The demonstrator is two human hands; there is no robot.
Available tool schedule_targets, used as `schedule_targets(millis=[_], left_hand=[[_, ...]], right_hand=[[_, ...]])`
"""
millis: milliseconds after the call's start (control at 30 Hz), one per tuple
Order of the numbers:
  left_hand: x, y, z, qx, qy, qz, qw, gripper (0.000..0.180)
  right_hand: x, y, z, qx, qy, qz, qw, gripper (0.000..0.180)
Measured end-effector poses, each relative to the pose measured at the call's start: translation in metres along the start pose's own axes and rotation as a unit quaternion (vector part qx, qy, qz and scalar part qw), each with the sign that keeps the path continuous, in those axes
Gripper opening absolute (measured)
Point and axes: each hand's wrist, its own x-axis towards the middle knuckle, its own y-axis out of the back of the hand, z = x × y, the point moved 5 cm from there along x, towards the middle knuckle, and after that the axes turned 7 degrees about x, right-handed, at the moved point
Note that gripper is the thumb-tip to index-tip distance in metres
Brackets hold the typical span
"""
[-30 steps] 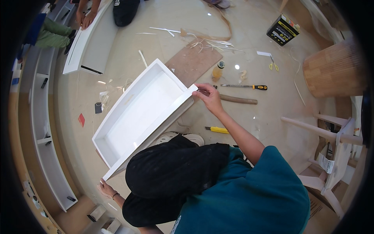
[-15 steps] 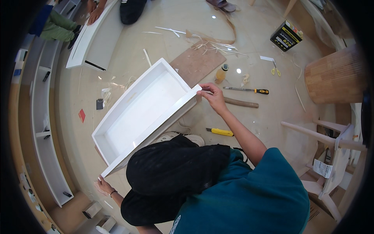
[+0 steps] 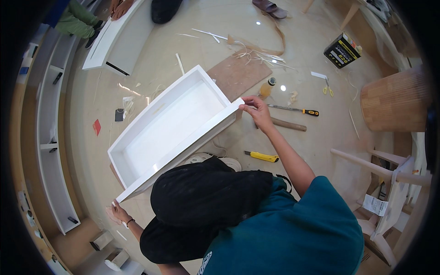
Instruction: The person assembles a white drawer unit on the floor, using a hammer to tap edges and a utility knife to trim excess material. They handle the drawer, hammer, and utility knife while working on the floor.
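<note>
A white drawer (image 3: pixel 158 118) lies open side up on the floor before my knees, its long front panel nearest me. My right hand (image 3: pixel 257 111) pinches the far right end of that panel between thumb and fingers. At the panel's near left end, my left hand (image 3: pixel 121 212) is closed on the corner, its fingers partly hidden. A brown board (image 3: pixel 239 73) lies flat beyond the drawer. Right of the drawer are a yellow utility knife (image 3: pixel 261 156), a wooden stick (image 3: pixel 288 124) and a file with a black and yellow handle (image 3: pixel 293 109).
A bottle of amber liquid (image 3: pixel 266 88), yellow scissors (image 3: pixel 327 88) and a black can (image 3: pixel 342 50) stand or lie to the right. White edging scraps (image 3: pixel 256 57) litter the floor. Chair parts (image 3: pixel 385 201) crowd the right. Another person's hands (image 3: pixel 120 8) rest on a white panel (image 3: pixel 130 36).
The whole view has shifted slightly. Both my hands keep hold of the same two ends of the drawer front, and the drawer has hardly moved.
</note>
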Motion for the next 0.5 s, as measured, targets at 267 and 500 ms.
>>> schedule_targets(millis=[267, 500], left_hand=[[-0.008, 0.006, 0.018, 0.026, 0.027, -0.016, 0.999, 0.068], [0.009, -0.005, -0.020, -0.071, 0.015, -0.020, 0.997, 0.060]], right_hand=[[0.004, 0.001, -0.001, 0.000, -0.008, -0.023, 1.000, 0.029], [0.003, 0.002, -0.016, 0.021, -0.025, -0.024, 0.999, 0.033]])
